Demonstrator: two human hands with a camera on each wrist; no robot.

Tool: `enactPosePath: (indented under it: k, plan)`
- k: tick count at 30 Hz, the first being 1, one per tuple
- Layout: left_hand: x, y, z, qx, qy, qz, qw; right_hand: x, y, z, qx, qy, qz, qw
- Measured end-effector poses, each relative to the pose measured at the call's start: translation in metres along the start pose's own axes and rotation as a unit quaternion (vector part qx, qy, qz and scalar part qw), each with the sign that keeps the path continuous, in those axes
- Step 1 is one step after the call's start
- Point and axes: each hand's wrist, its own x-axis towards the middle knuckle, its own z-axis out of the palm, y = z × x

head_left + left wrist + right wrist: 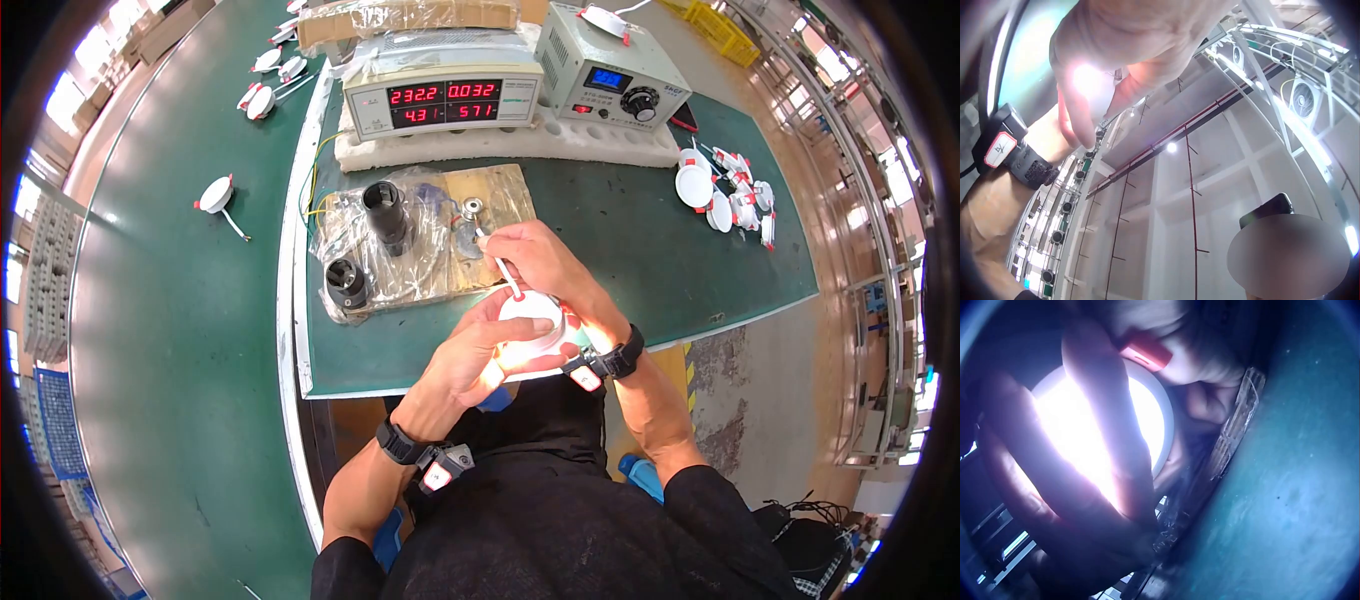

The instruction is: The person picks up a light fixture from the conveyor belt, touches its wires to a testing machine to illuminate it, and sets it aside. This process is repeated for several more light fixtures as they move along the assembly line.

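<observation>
A round white LED downlight [530, 310] with red clips is held in my left hand [470, 350], thumb on its back and fingers beneath. Its face is lit, and in the right wrist view the bright disc [1072, 428] glows behind fingers that cross it, with a red clip [1147, 351] at the rim. My right hand [540, 262] pinches the downlight's white cable [508, 277] near its far end, close to a round metal contact [472, 208] on the board. In the left wrist view, glare hides most of the lamp under the hand [1135, 37].
A plastic-wrapped board [500, 185] carries two black lamp sockets [385, 220]. Behind it, a power meter [445, 95] with red digits and a grey regulator box [610, 85] stand on white foam [400, 150]. Several downlights [720, 195] lie at right; another downlight [215, 195] lies on the green surface at left.
</observation>
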Motion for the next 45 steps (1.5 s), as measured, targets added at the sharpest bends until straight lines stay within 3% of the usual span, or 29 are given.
enactPosePath:
  k: [6, 12, 30, 45]
  plan:
    - [-0.001, 0.004, 0.004, -0.046, 0.014, -0.021, 0.999, 0.0, 0.0, -0.002, -0.021, -0.004, -0.012, 1.0]
    - [0.001, 0.0, 0.008, 0.012, 0.033, -0.005, 0.999, -0.001, 0.0, -0.002, -0.019, -0.003, -0.004, 1.0]
    - [0.005, -0.002, -0.003, -0.009, -0.002, -0.004, 1.0, -0.002, -0.003, -0.002, -0.024, 0.001, -0.012, 1.0]
    - [-0.002, 0.003, 0.007, -0.024, 0.03, -0.02, 0.999, 0.002, 0.004, -0.002, -0.005, -0.006, -0.004, 1.0]
